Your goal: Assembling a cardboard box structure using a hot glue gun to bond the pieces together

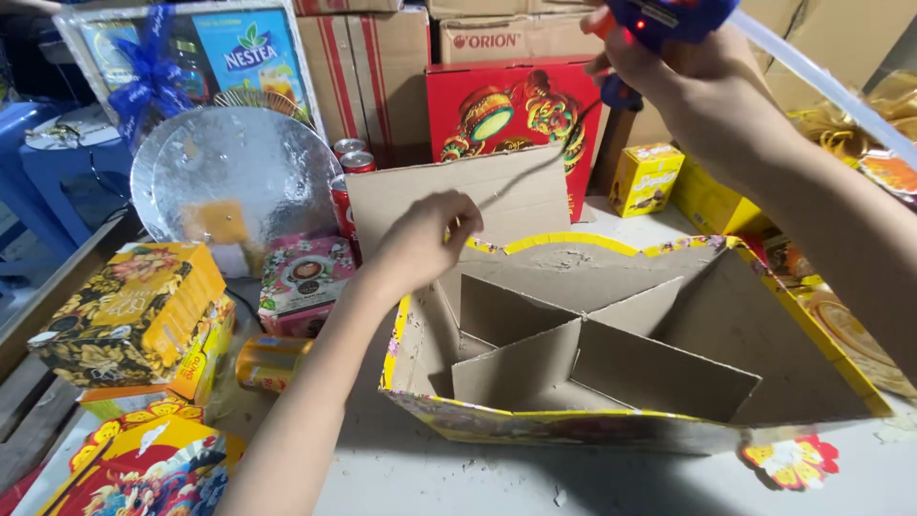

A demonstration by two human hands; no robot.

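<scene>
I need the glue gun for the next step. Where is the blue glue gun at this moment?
In the head view the blue glue gun is at the top right, held in the right hand above the red box and the cardboard basket.

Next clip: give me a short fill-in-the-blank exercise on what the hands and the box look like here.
1. The right hand holds a ____ glue gun above the box.
2. The left hand pinches the top edge of a plain ____ panel standing at the box's back.
3. The box has a ____ rim.
4. Cardboard dividers split the box's inside into ____.

Missing words: blue; cardboard; yellow; compartments
</scene>
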